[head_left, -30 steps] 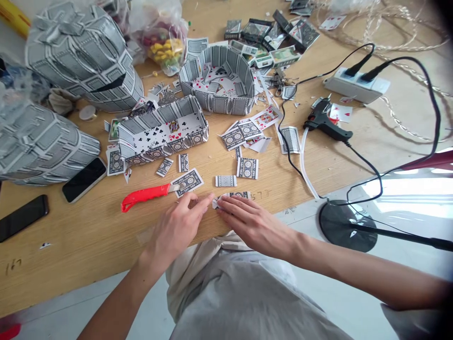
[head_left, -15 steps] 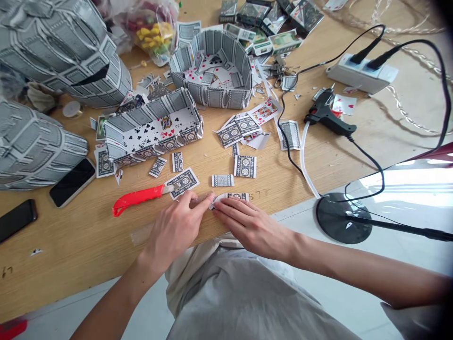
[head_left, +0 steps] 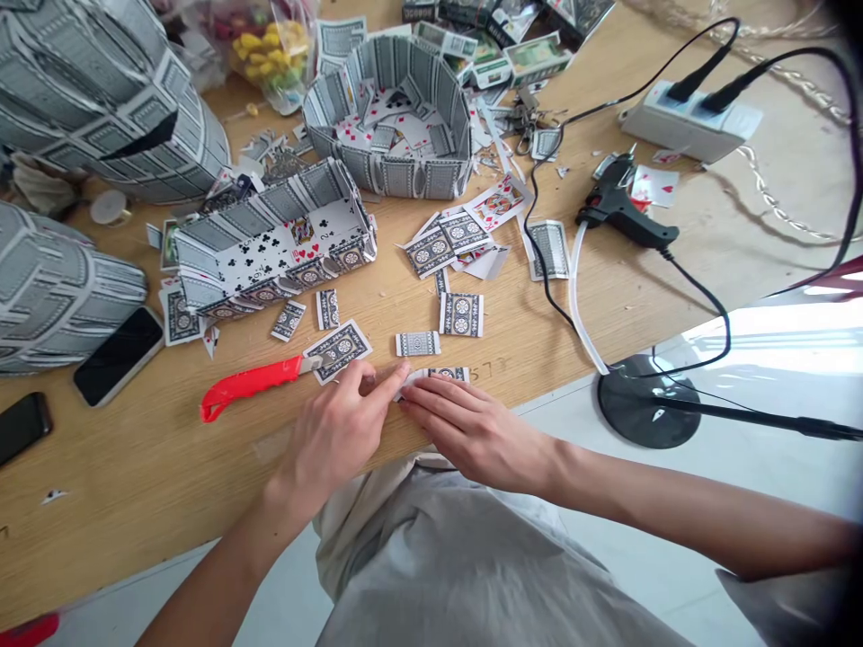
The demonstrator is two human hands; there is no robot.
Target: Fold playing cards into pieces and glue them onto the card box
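A patterned playing card [head_left: 451,373] lies close to the table's front edge, one end bent up white and partly hidden by fingers. My right hand [head_left: 482,436] presses it down with straight fingers held together. At the card's left end, my left hand [head_left: 342,429] has curled fingers, its index fingertip and thumb closed on the bent edge. Just behind are a narrow folded card [head_left: 417,344] and a wider folded card [head_left: 462,315]. A red-handled utility knife [head_left: 253,385] rests with its blade on a flat card [head_left: 339,349], left of my left hand.
A rectangular card box [head_left: 276,247] and a rounded card basket [head_left: 418,175] stand behind. Large woven card vessels [head_left: 60,279] and a phone [head_left: 120,355] are at left. On the right lie a glue gun [head_left: 624,207], its cable, a power strip [head_left: 691,121] and a round black stand base [head_left: 647,404].
The view has shifted slightly, so the table things sit a little further left and higher. Both hands stay at the same card with almost no movement.
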